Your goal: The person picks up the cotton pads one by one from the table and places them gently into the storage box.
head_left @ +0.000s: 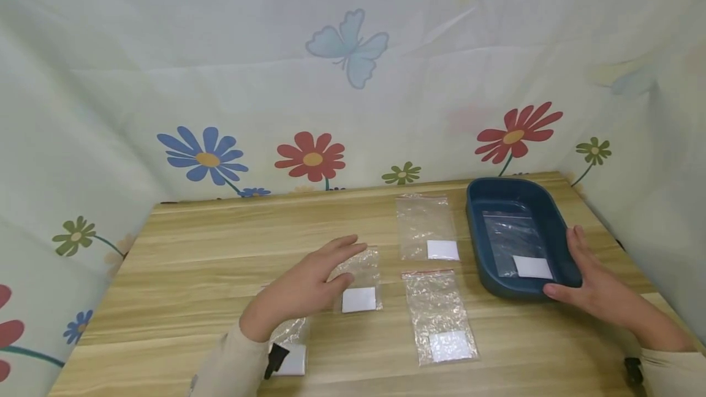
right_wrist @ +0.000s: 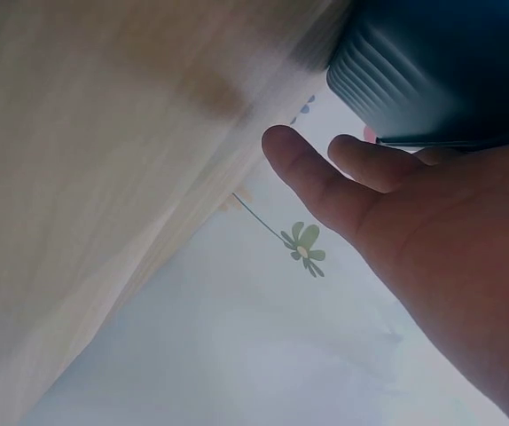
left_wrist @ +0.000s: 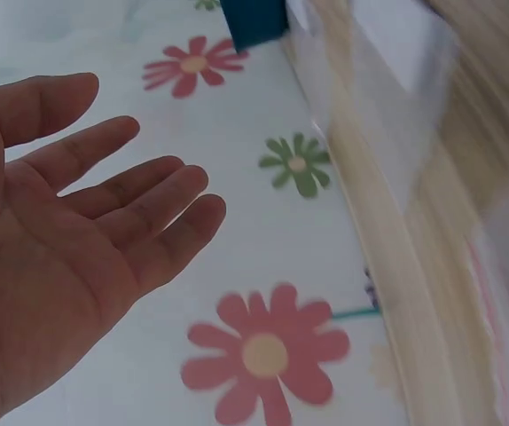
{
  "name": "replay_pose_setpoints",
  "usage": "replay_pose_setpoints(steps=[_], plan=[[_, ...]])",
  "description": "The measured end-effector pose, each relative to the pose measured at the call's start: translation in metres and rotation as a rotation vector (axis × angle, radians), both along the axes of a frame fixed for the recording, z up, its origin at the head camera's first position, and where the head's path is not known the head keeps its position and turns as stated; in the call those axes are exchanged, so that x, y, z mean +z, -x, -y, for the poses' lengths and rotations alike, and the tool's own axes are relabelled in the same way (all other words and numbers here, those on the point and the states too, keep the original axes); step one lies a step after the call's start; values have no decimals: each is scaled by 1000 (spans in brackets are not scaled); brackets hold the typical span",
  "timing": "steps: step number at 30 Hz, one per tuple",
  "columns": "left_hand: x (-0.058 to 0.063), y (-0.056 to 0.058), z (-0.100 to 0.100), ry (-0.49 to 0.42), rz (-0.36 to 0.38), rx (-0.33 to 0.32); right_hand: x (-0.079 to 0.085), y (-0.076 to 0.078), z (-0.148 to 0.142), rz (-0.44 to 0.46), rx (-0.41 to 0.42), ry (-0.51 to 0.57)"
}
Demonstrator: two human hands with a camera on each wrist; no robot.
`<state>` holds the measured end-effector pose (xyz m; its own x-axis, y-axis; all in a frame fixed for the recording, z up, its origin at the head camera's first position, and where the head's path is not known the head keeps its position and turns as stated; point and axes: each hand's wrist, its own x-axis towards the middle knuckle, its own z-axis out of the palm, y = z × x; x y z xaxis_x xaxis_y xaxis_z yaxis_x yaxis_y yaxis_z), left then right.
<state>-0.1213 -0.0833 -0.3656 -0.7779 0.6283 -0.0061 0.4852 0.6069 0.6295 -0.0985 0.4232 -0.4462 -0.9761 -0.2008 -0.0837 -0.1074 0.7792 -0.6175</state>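
Note:
In the head view my left hand (head_left: 306,283) is over a small clear zip bag (head_left: 366,268) with a white label. Its fingers are spread and nothing is in the palm, as the left wrist view also shows. At the right, my right hand (head_left: 598,290) lies against the near right corner of a dark blue plastic tub (head_left: 480,262). The thumb touches the near rim, while the fairly straight fingers are along the outer right wall. Inside the tub lies another clear zip bag (head_left: 510,238) with a white label.
Two labelled clear bags, one farther back (head_left: 421,222) and one nearer (head_left: 436,302), lie left of the tub. Another bag (head_left: 292,357) is partly hidden under my left forearm. All rest on a wooden table (head_left: 220,238), with flowered cloth (head_left: 248,97) behind and at the sides.

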Motion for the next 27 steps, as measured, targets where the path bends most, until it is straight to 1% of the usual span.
replay_pose_setpoints(steps=[4, 7, 9, 12, 15, 19, 22, 24, 27], plan=[[-14, -4, 33, 13, -6, 33, 1, 1, -1, 14, -12, -20], [-25, -8, 55, 32, 21, 62, 1, 1, -2, 9, -5, -11], [-32, -11, 69, 56, 32, 94, 0, 1, -2, 1, 8, 7], [-38, -13, 89, 88, 26, 138, 0, 1, -3, -5, 22, 26], [-42, -15, 106, 114, 36, 174, 2, 0, -3, 10, 11, 16], [-45, -15, 120, 150, 114, 196, 4, 0, -3, 40, -13, -17], [-48, -14, 123, 185, 138, 206, 4, 0, -3, 48, -20, -33], [-51, -14, 124, 212, 109, 209, 3, 1, -2, 46, -18, -29], [-56, -13, 123, 258, 33, 219, 3, 2, -1, 47, -17, -28]])
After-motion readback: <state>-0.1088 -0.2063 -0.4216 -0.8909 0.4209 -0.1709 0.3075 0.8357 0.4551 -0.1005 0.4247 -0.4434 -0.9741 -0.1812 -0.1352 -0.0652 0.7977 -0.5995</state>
